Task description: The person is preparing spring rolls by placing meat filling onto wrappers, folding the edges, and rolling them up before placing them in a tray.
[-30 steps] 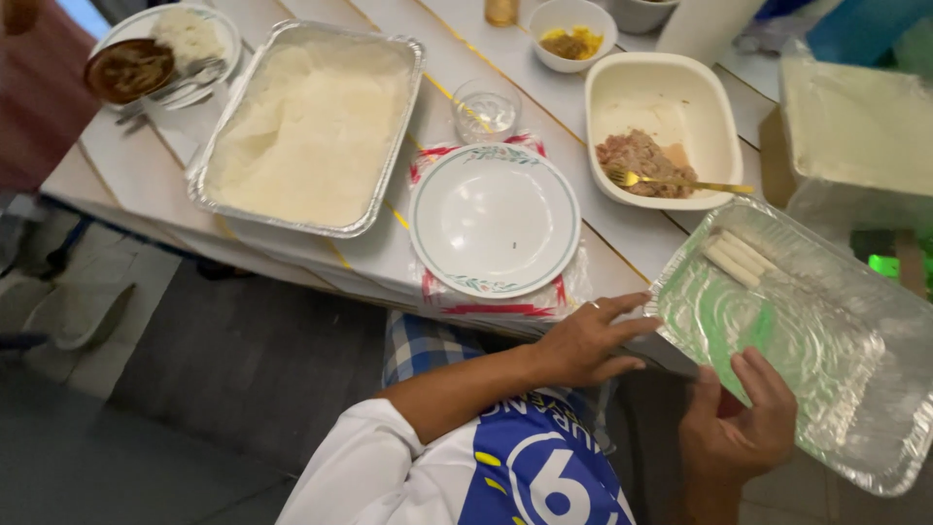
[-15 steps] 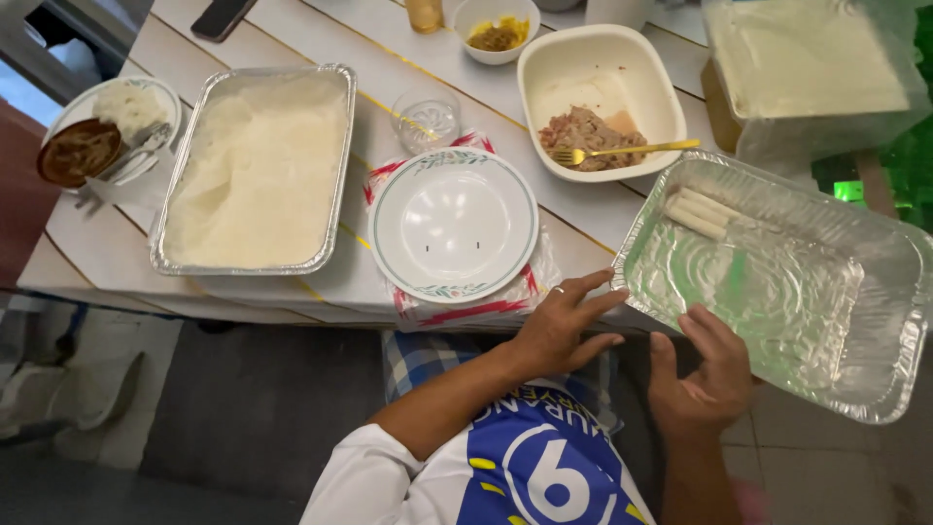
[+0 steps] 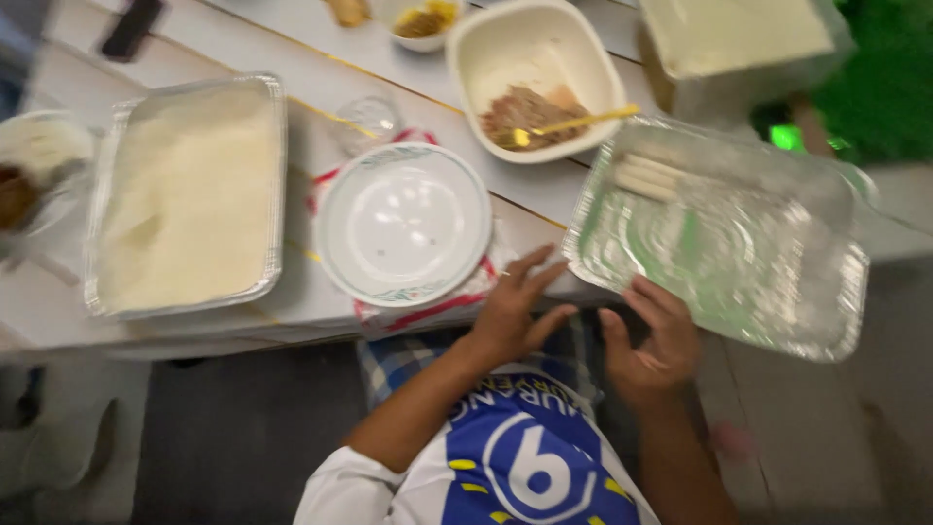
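A nearly empty foil tray holds a few pale rolled sticks in its far left corner. It lies at the table's near right edge and overhangs it. My left hand is open with fingers spread, its fingertips by the tray's near left corner. At the tray's near rim is my right hand, also open and palm up, with its fingers touching or just short of the rim. Left of my hands an empty white plate sits on a red and white cloth.
A large foil tray full of white food lies at the left. Behind are a cream square bowl with brown food and a yellow spoon, a clear glass, a small bowl, a covered container and a dish at far left.
The foil tray has come further onto the table edge. Both hands have loosened from its near rim and their fingers have spread.
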